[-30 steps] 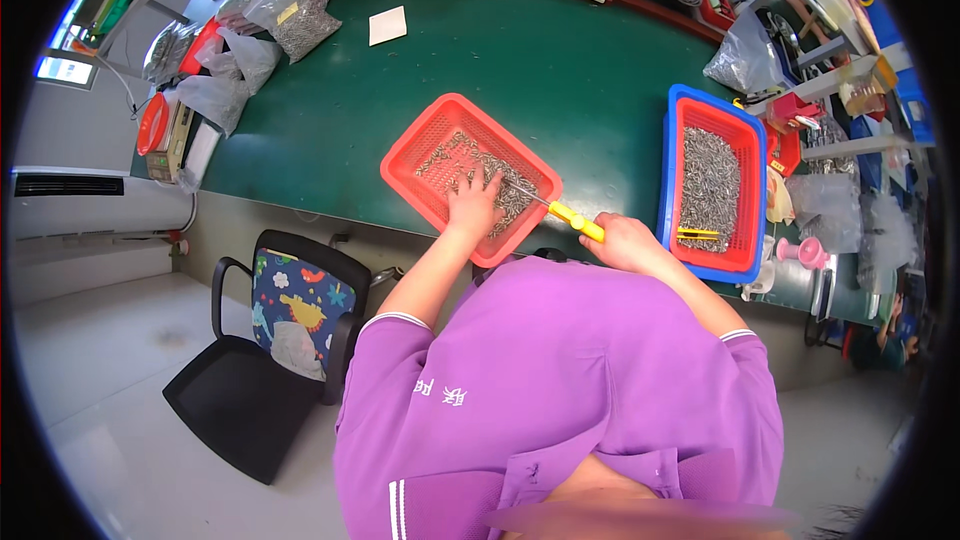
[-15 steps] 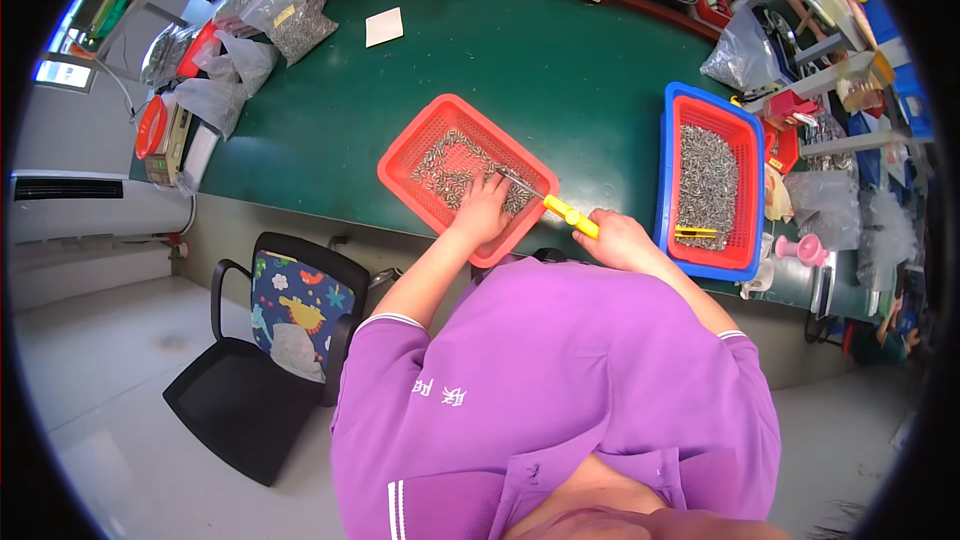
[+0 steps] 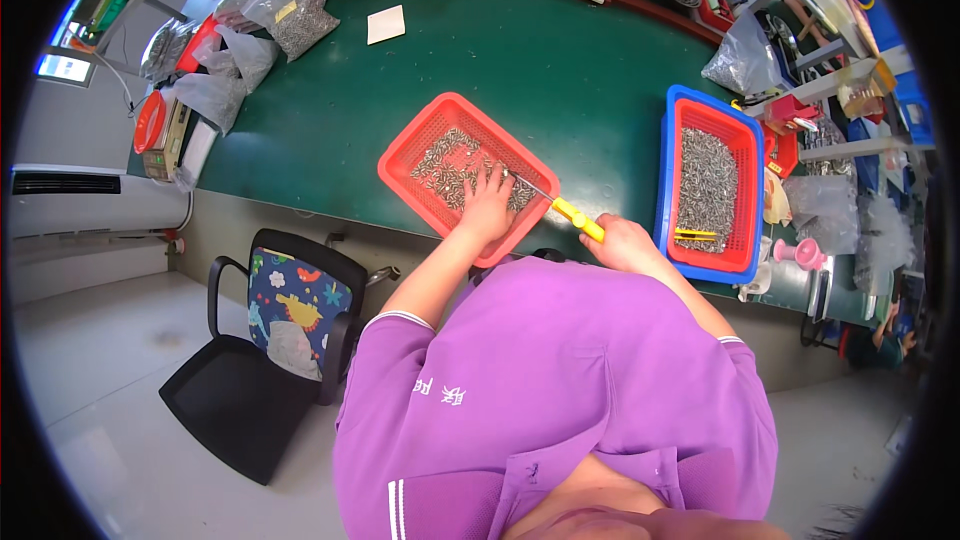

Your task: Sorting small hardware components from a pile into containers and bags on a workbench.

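From the head view, my right hand [image 3: 622, 243] is closed around the end of a yellow-handled tool [image 3: 579, 220], its thin shaft slanting over the rim of a red basket [image 3: 405, 147] toward my left fingertips. My left hand [image 3: 486, 208] lies inside that basket, palm down on small metal parts [image 3: 440, 170]; I cannot tell whether its fingers pinch any. The basket sits at the near edge of the green table [image 3: 540, 70], well left of a blue tray [image 3: 664, 175].
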A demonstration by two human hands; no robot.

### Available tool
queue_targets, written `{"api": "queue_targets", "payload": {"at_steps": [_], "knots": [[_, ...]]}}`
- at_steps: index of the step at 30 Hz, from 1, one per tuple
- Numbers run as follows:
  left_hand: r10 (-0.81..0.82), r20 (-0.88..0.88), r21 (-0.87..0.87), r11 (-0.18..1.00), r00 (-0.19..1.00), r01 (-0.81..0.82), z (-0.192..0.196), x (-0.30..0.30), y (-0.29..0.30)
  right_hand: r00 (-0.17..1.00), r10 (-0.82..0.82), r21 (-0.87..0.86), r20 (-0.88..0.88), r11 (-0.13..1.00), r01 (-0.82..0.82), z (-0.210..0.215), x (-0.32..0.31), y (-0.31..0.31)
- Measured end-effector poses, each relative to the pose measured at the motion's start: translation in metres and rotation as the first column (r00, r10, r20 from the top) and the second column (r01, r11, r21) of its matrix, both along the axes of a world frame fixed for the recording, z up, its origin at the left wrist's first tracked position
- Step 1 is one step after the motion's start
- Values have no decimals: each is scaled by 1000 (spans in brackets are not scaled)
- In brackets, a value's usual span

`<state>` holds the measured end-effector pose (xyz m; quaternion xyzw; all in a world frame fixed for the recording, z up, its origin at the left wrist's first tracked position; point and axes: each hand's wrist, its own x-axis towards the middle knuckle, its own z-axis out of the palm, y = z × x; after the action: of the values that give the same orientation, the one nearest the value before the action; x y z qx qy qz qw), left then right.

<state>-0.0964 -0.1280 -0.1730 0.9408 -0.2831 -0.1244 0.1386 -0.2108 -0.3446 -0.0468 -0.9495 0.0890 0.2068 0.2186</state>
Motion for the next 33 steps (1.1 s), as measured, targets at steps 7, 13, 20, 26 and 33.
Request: {"api": "queue_targets", "payload": {"at_steps": [7, 13, 20, 26, 33], "knots": [[221, 230, 260, 925, 948, -279, -2, 17, 26, 1000, 22, 29, 1, 999, -22, -4, -2, -1], [285, -36, 219, 937, 958, -271, 6, 7, 9, 999, 15, 101, -49, 995, -10, 2, 6, 11], [134, 14, 93, 986, 991, -135, 27, -31, 19, 987, 153, 130, -49, 981, -146, 6, 16, 15], [118, -9, 371, 923, 993, -106, 32, -33, 23, 967, 244, 121, -74, 965, -234, -1, 28, 30], [157, 122, 502, 842, 980, -197, 10, -25, 17, 971, 229, 122, -72, 968, -219, -3, 36, 39]]}}
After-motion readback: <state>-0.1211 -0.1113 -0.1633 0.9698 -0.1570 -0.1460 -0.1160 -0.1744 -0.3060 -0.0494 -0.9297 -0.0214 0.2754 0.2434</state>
